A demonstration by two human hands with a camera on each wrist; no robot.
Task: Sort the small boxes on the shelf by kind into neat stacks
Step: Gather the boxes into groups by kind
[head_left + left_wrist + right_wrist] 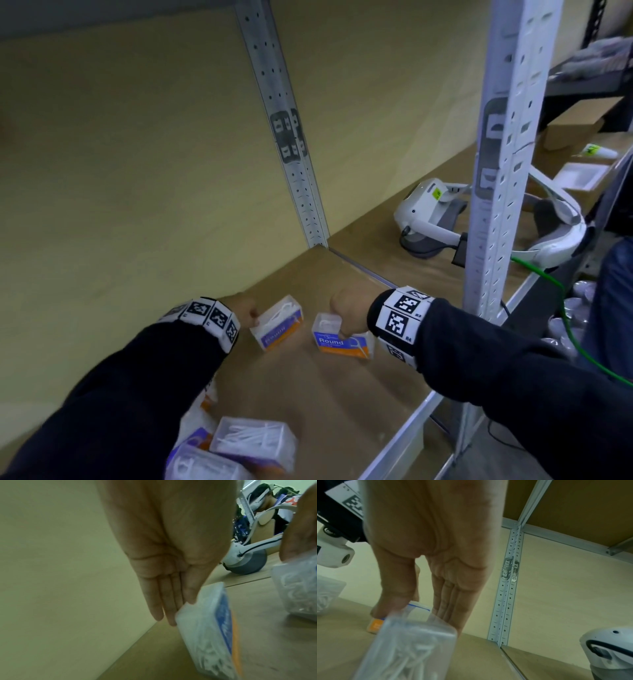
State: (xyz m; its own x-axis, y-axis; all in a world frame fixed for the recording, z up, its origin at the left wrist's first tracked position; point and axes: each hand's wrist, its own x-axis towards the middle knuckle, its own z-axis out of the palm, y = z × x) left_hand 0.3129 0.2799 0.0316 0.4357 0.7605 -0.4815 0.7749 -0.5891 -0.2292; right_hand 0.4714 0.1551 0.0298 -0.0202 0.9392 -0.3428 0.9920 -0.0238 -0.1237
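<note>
Two clear floss-pick boxes with purple and orange labels lie on the brown shelf board [329,394]. My left hand [245,313] touches the left end of the left box [279,325]. In the left wrist view its straight fingers [169,609] rest against that box [205,628]. My right hand [346,318] pinches the right box [342,339], marked "Round", from above. The right wrist view shows the thumb [392,601] on one side and the fingers [452,609] on the other side of this box [412,649]. More such boxes [253,442] lie jumbled near the front left, under my left forearm.
A white headset [428,212] sits on the adjoining shelf to the right, past a metal divider strip. A perforated steel upright [503,154] stands at the front right, another [291,154] at the back wall. The metal front edge [404,442] runs close by. A green cable [548,277] hangs outside.
</note>
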